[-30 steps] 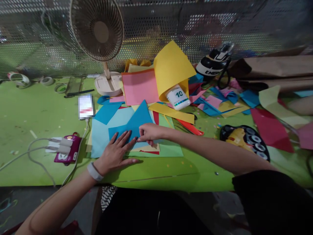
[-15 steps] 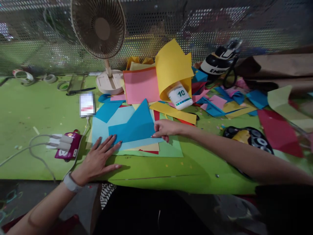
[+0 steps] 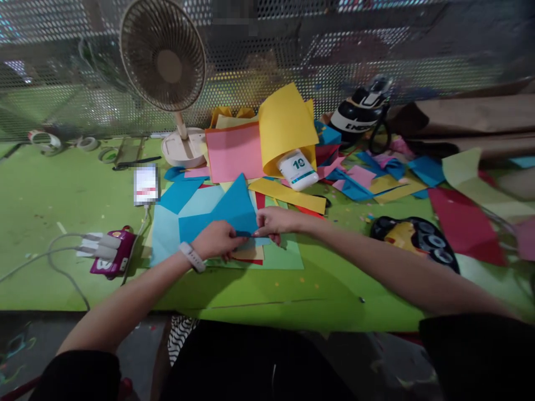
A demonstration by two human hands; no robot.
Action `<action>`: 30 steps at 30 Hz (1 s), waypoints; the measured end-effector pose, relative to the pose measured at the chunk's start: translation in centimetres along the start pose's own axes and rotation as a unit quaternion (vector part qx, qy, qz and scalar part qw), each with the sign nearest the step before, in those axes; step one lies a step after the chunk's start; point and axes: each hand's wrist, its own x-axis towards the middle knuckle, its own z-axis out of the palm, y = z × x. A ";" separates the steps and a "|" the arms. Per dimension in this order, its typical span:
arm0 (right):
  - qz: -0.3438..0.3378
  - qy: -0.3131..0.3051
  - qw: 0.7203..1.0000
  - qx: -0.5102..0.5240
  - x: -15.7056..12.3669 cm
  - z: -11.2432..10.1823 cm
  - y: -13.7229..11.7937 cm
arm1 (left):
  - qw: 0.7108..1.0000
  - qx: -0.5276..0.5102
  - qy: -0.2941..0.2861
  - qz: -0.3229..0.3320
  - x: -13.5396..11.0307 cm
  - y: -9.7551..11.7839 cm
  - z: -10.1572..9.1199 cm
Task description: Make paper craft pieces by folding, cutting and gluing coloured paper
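Observation:
A dark blue sheet of paper [image 3: 234,207] with a pointed top lies over a stack of light blue, green, cream and red sheets. My left hand [image 3: 217,238], with a pale watch band at its wrist, is closed in a pinch at the lower edge of the blue paper. Close by on the right, my right hand [image 3: 272,223] pinches the same paper near its right corner. A narrow strip of the edge shows slightly raised between the two hands. The left palm hides part of the blue paper.
A desk fan [image 3: 170,67], a phone [image 3: 146,184] and a purple power adapter [image 3: 112,253] with cables stand left. Behind are a pink sheet [image 3: 234,150], curled yellow paper [image 3: 288,125] and a white container [image 3: 298,170]. Paper scraps, a black bottle [image 3: 355,120] and a dark case [image 3: 418,239] are right.
My left hand has moved right from lying flat on the papers to pinch the blue paper's lower edge beside my right hand. The right hand stays at the corner. The view has shifted slightly.

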 end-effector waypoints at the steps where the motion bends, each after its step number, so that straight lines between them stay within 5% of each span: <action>1: 0.003 -0.001 1.000 0.001 0.0 0.0 -0.1 | 0.999 -0.041 -0.027 -0.015 1.0 0.3 0.1; 9: 0.009 -0.007 1.000 0.007 0.4 0.0 -0.1 | 0.988 -0.112 -0.080 -0.072 2.6 -0.3 -0.4; 19: 0.013 -0.025 1.000 0.004 0.4 0.0 -0.1 | 0.985 -0.121 -0.108 -0.067 3.0 -1.4 -0.7; 30: -0.005 -0.019 1.000 -0.005 0.5 0.0 0.4 | 0.985 -0.098 -0.058 -0.129 -2.2 -7.1 -3.5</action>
